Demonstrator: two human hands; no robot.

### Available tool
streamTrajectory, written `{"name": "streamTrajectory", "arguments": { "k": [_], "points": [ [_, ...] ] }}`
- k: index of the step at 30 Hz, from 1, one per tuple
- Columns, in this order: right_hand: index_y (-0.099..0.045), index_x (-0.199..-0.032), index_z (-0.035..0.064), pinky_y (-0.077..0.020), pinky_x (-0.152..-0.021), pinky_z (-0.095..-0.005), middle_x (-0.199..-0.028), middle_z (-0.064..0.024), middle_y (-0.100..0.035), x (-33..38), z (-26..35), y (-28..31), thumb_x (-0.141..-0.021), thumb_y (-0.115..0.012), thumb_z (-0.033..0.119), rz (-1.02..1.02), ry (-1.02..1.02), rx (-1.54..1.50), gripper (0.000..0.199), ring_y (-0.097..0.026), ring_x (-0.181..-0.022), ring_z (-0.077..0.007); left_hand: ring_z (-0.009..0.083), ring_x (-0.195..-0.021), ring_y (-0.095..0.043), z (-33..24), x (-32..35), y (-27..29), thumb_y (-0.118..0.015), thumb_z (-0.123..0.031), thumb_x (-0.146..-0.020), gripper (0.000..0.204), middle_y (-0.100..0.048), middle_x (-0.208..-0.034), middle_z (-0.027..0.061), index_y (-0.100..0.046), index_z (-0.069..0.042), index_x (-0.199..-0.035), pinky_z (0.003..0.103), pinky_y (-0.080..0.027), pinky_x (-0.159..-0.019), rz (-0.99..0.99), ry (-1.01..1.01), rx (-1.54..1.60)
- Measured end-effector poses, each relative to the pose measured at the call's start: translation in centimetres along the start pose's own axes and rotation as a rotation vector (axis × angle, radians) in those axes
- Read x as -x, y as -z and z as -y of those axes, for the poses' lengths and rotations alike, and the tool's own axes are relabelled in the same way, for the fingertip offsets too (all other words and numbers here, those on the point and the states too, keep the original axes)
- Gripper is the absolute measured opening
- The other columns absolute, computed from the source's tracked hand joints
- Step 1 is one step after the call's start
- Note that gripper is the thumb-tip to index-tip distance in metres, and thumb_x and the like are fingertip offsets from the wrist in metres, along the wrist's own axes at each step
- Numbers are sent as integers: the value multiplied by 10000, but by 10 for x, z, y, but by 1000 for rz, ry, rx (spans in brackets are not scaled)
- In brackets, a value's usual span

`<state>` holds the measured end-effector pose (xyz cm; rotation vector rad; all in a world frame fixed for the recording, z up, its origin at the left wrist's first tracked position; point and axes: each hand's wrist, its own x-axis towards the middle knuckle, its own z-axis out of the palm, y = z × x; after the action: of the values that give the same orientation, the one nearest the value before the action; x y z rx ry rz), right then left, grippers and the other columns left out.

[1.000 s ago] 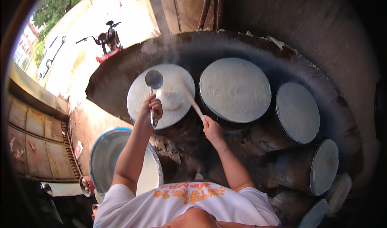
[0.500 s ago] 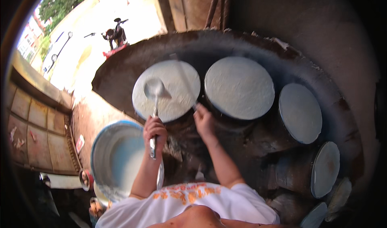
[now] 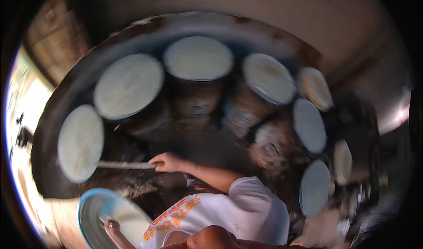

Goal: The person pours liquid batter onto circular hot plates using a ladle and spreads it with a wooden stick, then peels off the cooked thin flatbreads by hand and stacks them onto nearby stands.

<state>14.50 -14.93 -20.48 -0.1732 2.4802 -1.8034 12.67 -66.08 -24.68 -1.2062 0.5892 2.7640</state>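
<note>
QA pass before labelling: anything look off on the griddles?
One thing: the pancake right of the far middle one has a brownish patch in its far half, while that neighbour looks evenly pale. Blur hides whether it's scorched.

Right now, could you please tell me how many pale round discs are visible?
8: one far left, one upper left, one top centre, five down the right; blur may hide others.

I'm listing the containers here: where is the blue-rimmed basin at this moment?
In the head view, the blue-rimmed basin is at the lower left, just below the leftmost pale disc in the picture, with the person's left hand over it.
</note>
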Motion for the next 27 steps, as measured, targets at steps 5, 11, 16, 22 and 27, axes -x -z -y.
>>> {"name": "streamTrajectory", "arguments": {
  "k": [5, 11, 16, 22, 27],
  "points": [
    [-678, -1030, 84, -468, -610, -291, -729, -64, -657, 115, -8, 106, -754, -710, 264, -469, -314, 79, 331, -580, -621, -128, 161, -584, -464, 125, -53, -40, -433, -104, -913, 168, -456, -677, 30, -410, -115, -747, 231, -414, -554, -194, -92, -554],
    [-637, -802, 45, -495, -639, -406, -723, -164, -611, 294, -43, 346, -739, -687, 196, -1222, -600, 647, 171, -624, -712, -326, 200, -713, -507, 292, -49, -137, -455, -159, -923, 74, -505, -832, 69, -461, -92, -891, 268, -434, -655, -94, -264, -965],
    [-593, -905, 23, -502, -774, -454, -991, -181, -577, 331, -90, 513, -717, -720, 211, -1488, -823, 727, 294, -594, -895, -374, 232, -821, -543, 397, -43, -214, -474, -205, -932, 156, -545, -961, 102, -504, -74, -1010, 299, -450, -740, -100, -544, -1181],
    [-638, -953, -11, -492, -849, -423, -1081, -194, -586, 370, -135, 624, -705, -680, 144, -1482, -990, 633, 296, -556, -1043, -356, 271, -951, -586, 491, -39, -338, -496, -260, -943, 303, -593, -1116, 141, -556, -51, -1154, 336, -469, -841, 24, -853, -1256],
    [-632, -959, 48, -510, -795, -462, -1080, -165, -577, 371, -142, 646, -762, -611, 125, -1473, -1075, 649, 213, -573, -996, -379, 214, -856, -558, 656, 15, -454, -447, -159, -925, 320, -580, -1149, 92, -548, -161, -1228, 290, -456, -641, 479, -543, -1090]
  ]
}}
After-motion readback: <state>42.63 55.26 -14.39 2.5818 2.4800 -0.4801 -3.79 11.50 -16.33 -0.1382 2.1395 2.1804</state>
